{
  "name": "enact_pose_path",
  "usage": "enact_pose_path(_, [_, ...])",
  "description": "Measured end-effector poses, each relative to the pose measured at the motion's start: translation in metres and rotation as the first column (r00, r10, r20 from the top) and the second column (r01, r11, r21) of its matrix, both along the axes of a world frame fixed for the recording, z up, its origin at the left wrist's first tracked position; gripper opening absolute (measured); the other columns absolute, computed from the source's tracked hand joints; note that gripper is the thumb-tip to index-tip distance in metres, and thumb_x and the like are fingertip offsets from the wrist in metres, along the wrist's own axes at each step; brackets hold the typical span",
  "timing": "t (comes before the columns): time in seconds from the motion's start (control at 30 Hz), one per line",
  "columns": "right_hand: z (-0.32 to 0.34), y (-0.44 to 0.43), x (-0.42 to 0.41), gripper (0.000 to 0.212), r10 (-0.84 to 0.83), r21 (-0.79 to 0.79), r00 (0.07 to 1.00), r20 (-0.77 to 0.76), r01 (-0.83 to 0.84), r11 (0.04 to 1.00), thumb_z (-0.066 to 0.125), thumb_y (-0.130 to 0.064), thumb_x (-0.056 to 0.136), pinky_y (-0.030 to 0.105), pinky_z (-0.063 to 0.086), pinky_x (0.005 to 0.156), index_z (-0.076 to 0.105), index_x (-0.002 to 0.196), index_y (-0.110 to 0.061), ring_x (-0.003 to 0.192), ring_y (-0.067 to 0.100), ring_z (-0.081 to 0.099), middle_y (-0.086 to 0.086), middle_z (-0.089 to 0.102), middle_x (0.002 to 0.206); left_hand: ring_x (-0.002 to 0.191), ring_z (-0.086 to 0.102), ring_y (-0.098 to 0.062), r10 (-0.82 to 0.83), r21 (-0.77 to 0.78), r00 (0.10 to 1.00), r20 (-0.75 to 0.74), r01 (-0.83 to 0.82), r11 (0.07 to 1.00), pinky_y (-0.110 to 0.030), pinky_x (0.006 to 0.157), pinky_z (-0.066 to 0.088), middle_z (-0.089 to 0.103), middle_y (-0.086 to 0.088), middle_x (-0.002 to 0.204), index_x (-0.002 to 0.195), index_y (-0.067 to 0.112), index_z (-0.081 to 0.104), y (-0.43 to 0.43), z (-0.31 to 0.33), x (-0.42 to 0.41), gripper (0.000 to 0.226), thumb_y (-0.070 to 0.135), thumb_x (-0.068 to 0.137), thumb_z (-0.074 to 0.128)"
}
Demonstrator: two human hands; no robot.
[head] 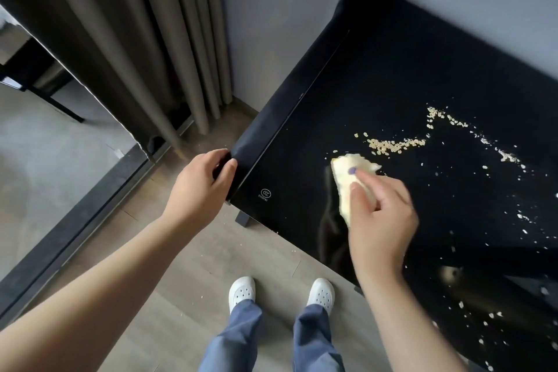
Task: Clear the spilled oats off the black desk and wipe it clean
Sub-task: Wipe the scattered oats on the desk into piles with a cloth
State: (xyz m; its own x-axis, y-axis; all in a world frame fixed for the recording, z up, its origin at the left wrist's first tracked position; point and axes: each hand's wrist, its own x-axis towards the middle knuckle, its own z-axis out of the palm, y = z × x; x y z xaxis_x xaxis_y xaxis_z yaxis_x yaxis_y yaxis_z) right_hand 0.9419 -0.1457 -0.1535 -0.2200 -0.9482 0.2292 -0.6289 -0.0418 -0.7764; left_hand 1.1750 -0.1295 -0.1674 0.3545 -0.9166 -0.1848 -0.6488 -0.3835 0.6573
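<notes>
Right hand (pixel 382 214) pinches cloth (pixel 350 169)—half hidden—by oats (pixel 395 145); left hand (pixel 196 184) grips desk (pixel 392 69) edge.

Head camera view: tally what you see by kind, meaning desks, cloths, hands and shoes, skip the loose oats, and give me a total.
Glossy black desk: 1
Pale yellow cloth: 1
Bare hands: 2, left hand and right hand
White perforated clogs: 2
Total: 6
</notes>
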Motion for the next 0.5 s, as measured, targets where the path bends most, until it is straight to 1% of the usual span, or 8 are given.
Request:
enact_pose_path(0.07, [0.002, 0.018, 0.022, 0.025, 0.092, -0.006, 0.995, 0.025, -0.092, 0.996, 0.061, -0.008, 0.081, 0.025, 0.048, 0.082, 0.076, 0.1, -0.017, 0.089, 0.02, 0.062, -0.006, 0.063, 0.094, 0.092, 0.057, -0.024, -0.024, 0.02, 1.0, 0.001, 0.024, 1.0, -0.038, 0.078, 0.046, 0.063, -0.004, 0.098, 0.104, 0.012, 0.06, -0.005, -0.001, -0.001, 0.026, 0.031, 0.097, 0.044])
enact_pose_path(0.1, [0.0, 0.028, 0.034, 0.026, 0.134, 0.0, 0.99, 0.04, -0.134, 0.991, 0.062, -0.009, 0.081, 0.024, 0.048, 0.082, 0.076, 0.101, -0.017, 0.088, 0.019, 0.062, -0.008, 0.063, 0.094, 0.091, 0.056, -0.024, -0.026, 0.029, 0.999, -0.023, 0.027, 0.999, -0.037, 0.078, 0.044, 0.063, -0.004, 0.097, 0.105, 0.009, 0.059, -0.007, -0.003, -0.001, 0.027, 0.03, 0.098, 0.043])
enact_pose_path(0.17, [-0.008, 0.046, 0.055, 0.027, 0.179, 0.005, 0.982, 0.059, -0.18, 0.984, 0.063, -0.007, 0.081, 0.018, 0.046, 0.082, 0.075, 0.103, -0.018, 0.089, 0.017, 0.061, -0.011, 0.062, 0.095, 0.092, 0.052, -0.018, 0.019, 0.058, 0.992, -0.124, -0.012, 0.998, -0.031, 0.079, 0.04, 0.061, 0.001, 0.1, 0.111, 0.01, 0.06, -0.008, -0.005, -0.001, 0.03, 0.03, 0.1, 0.042])
enact_pose_path(0.23, [-0.019, 0.056, 0.073, 0.028, 0.159, 0.02, 0.984, 0.078, -0.161, 0.987, 0.064, -0.007, 0.081, 0.02, 0.047, 0.082, 0.074, 0.105, -0.018, 0.09, 0.016, 0.06, -0.009, 0.063, 0.096, 0.097, 0.051, -0.011, 0.072, 0.094, 0.975, -0.211, -0.053, 0.994, -0.022, 0.079, 0.036, 0.06, 0.006, 0.105, 0.117, 0.016, 0.061, -0.007, -0.007, 0.001, 0.031, 0.032, 0.101, 0.04])
enact_pose_path(0.3, [-0.026, 0.06, 0.086, 0.028, 0.128, 0.033, 0.99, 0.063, -0.13, 0.991, 0.065, -0.009, 0.082, 0.024, 0.049, 0.078, 0.073, 0.108, -0.017, 0.09, 0.015, 0.057, -0.006, 0.062, 0.097, 0.095, 0.051, -0.01, 0.086, 0.107, 0.966, -0.243, -0.062, 0.992, -0.013, 0.071, 0.038, 0.061, 0.006, 0.101, 0.109, 0.021, 0.063, -0.006, -0.01, 0.005, 0.028, 0.034, 0.101, 0.039])
enact_pose_path(0.37, [-0.03, 0.061, 0.094, 0.028, 0.13, 0.034, 0.991, -0.016, -0.13, 0.991, 0.07, -0.019, 0.081, 0.022, 0.047, 0.075, 0.072, 0.109, -0.017, 0.09, 0.014, 0.052, -0.005, 0.061, 0.099, 0.088, 0.049, -0.011, 0.097, 0.119, 0.962, -0.254, -0.069, 0.991, -0.003, 0.064, 0.034, 0.06, 0.003, 0.094, 0.096, 0.018, 0.062, -0.005, -0.011, 0.009, 0.03, 0.035, 0.101, 0.038])
enact_pose_path(0.43, [-0.034, 0.061, 0.097, 0.032, 0.142, 0.033, 0.986, -0.09, -0.14, 0.99, 0.074, -0.028, 0.078, 0.017, 0.044, 0.072, 0.071, 0.108, -0.018, 0.09, 0.013, 0.05, -0.006, 0.06, 0.1, 0.084, 0.048, -0.013, 0.097, 0.126, 0.963, -0.252, -0.067, 0.99, -0.006, 0.062, 0.034, 0.06, -0.004, 0.091, 0.096, 0.01, 0.063, -0.005, -0.012, 0.011, 0.038, 0.037, 0.101, 0.036])
enact_pose_path(0.5, [-0.036, 0.06, 0.095, 0.032, 0.14, 0.027, 0.983, -0.122, -0.138, 0.99, 0.074, -0.029, 0.076, 0.018, 0.044, 0.068, 0.072, 0.108, -0.02, 0.088, 0.014, 0.051, -0.007, 0.061, 0.099, 0.087, 0.052, -0.016, 0.089, 0.119, 0.963, -0.253, -0.06, 0.991, -0.011, 0.069, 0.037, 0.064, -0.008, 0.095, 0.098, 0.012, 0.063, -0.004, -0.012, 0.01, 0.038, 0.038, 0.101, 0.036])
